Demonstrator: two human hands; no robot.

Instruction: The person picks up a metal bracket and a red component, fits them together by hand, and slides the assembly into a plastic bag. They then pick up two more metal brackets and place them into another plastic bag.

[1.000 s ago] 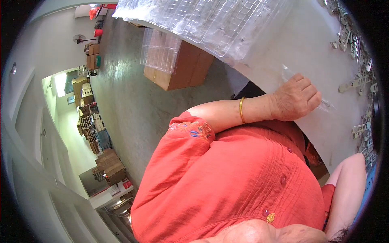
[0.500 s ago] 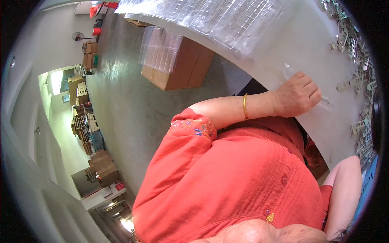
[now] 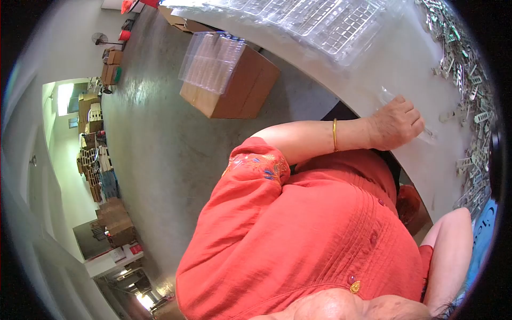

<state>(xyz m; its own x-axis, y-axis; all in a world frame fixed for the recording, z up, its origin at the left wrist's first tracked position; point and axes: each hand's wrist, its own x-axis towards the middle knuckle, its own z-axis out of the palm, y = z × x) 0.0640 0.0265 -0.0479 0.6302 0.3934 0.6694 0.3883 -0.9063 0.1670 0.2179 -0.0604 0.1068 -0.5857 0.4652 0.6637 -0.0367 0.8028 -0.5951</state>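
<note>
Our view swung, so more of the metal pieces (image 3: pixel 472 101) along the far edge of the desk (image 3: pixel 368 88) came into sight, and the clear trays (image 3: pixel 320 24) near its front edge slid higher and further out at the top. We uncovered more of the cardboard (image 3: pixel 173 20) beyond that front edge, of the red bundle (image 3: pixel 408 205) below the desk and of the lettered blue thing (image 3: pixel 482 226) beside our bent left arm (image 3: pixel 450 250). The carton (image 3: pixel 240 88) on the floor shifted slightly left in our view.
</note>
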